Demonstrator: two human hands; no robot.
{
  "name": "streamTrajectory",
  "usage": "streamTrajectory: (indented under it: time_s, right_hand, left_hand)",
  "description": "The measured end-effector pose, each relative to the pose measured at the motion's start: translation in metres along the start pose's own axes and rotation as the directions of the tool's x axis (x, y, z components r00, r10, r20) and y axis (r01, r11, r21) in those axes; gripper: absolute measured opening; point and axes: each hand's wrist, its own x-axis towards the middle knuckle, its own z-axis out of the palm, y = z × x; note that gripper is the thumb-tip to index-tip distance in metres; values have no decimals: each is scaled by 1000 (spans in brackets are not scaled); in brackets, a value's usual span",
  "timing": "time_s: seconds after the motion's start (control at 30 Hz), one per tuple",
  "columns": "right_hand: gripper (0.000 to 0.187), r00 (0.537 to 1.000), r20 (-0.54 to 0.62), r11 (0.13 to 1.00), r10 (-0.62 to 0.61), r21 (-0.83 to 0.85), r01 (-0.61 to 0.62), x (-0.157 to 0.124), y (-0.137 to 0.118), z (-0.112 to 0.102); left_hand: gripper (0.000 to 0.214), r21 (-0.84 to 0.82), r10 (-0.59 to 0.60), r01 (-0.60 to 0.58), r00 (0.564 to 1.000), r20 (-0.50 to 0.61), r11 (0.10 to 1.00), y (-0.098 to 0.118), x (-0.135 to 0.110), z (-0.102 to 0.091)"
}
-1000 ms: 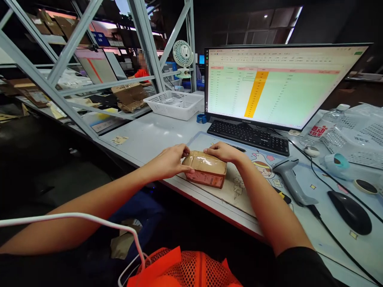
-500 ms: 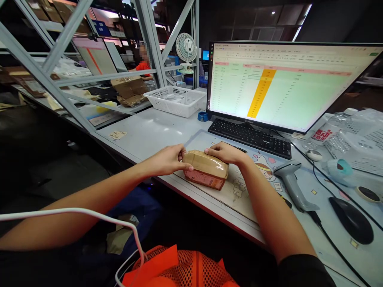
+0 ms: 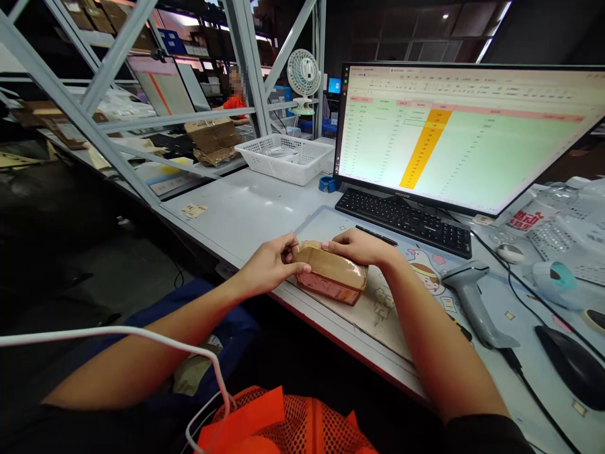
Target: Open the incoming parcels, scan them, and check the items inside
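A small cardboard box (image 3: 333, 268), wrapped in shiny clear tape with a pinkish label along its near side, rests on a flat piece of cardboard (image 3: 385, 321) at the desk's front edge. My left hand (image 3: 276, 261) grips the box's left end, thumb on the near top edge and fingers curled at the corner. Across the far top edge lies my right hand (image 3: 357, 246), its thumb on top and its other fingers hidden behind the box. A grey barcode scanner (image 3: 477, 302) lies to the right of my right forearm.
Behind the box are a black keyboard (image 3: 401, 221) and a large monitor (image 3: 454, 139) showing a spreadsheet. A white basket (image 3: 286, 157) stands at the back left, near a blue tape roll (image 3: 328, 184). A black mouse (image 3: 571, 366) and cables lie right. A metal frame (image 3: 118, 57) borders the left.
The whole view has shifted slightly, so the desk things appear farther right. Both hands stay on the box, and the left hand's fingers are more curled at its corner.
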Motion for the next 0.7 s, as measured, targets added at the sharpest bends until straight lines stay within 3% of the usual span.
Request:
streamTrajectory:
  time_s: [0.13, 0.2, 0.27, 0.37, 0.43, 0.53, 0.63, 0.7]
  right_hand:
    - [68, 999, -41, 999, -1, 45, 3, 4, 0, 3]
    - [58, 986, -167, 999, -3, 48, 12, -6, -4, -2]
    - [47, 924, -382, 1000, 13, 24, -4, -30, -4, -12]
    - [37, 779, -620, 990, 89, -33, -139, -87, 10, -18]
    - [34, 751, -627, 946, 209, -65, -317, -127, 28, -4]
    - [42, 726, -554, 799, 409, -166, -577, -165, 57, 43]
    - [51, 699, -571, 713, 430, -260, -651, -177, 76, 85]
    - [53, 708, -590, 739, 388, -259, -622, -178, 78, 90]
  left_hand:
    - [45, -93, 29, -35, 997, -68, 995, -12, 0, 13]
    - [45, -137, 54, -79, 982, -181, 987, -19, 1, 24]
    - [43, -216, 87, -150, 957, -277, 965, -27, 2, 37]
    - [34, -316, 140, -250, 932, -333, 915, -38, 6, 54]
    - [28, -315, 205, -330, 906, -370, 890, -45, 9, 62]
    - [29, -304, 287, -425, 867, -406, 853, -53, 16, 69]
    - [33, -299, 303, -435, 866, -399, 849, -58, 20, 72]
    - [37, -285, 310, -431, 870, -384, 856, -58, 19, 72]
